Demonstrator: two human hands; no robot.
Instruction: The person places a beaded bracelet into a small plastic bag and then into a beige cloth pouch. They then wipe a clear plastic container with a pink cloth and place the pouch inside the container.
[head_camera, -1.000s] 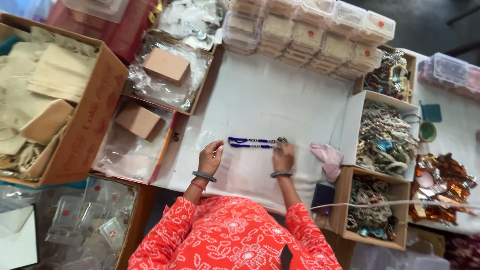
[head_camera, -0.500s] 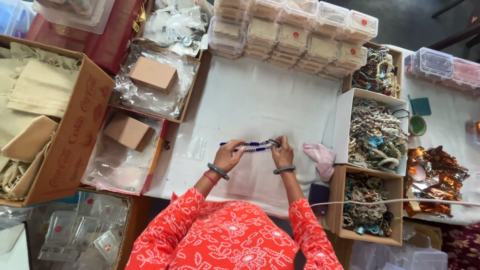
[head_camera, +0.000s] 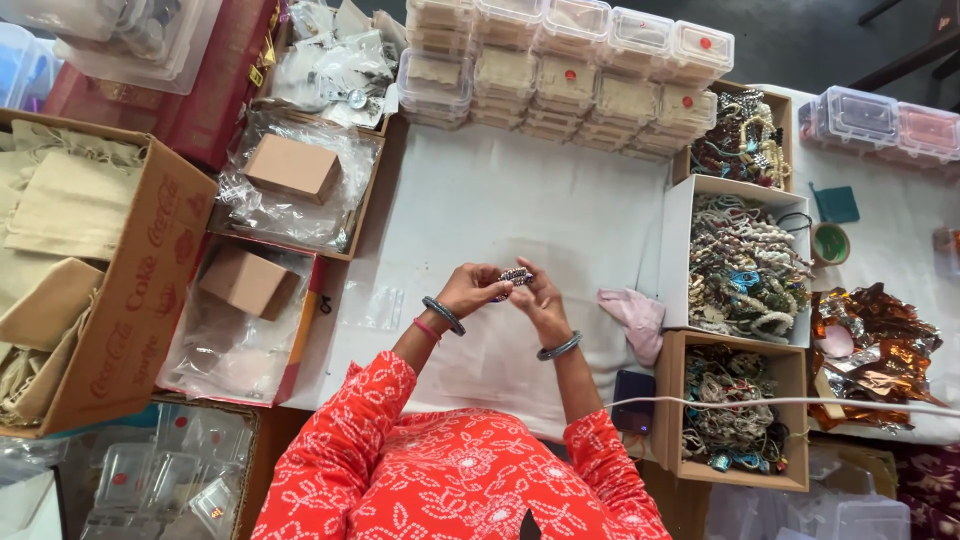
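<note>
Both of my hands meet above the white cloth (head_camera: 520, 200) at the middle of the table. My left hand (head_camera: 473, 287) and my right hand (head_camera: 536, 296) together grip a bunched-up blue beaded necklace (head_camera: 514, 276). Only its silvery beaded end shows between the fingertips; the blue strands are hidden inside the hands. Each wrist wears dark bangles, and my orange patterned sleeves fill the bottom of the view.
Stacked clear plastic boxes (head_camera: 560, 70) line the far edge. Open cartons full of jewellery (head_camera: 745, 265) stand at the right, a pink cloth (head_camera: 632, 315) beside them. Left are trays with small brown boxes (head_camera: 292, 168) and a big carton of cloth bags (head_camera: 70, 260).
The necklace lay stretched out on the cloth a second ago. Both hands gathered it inward, lifted it and now hold it bunched together between them.
</note>
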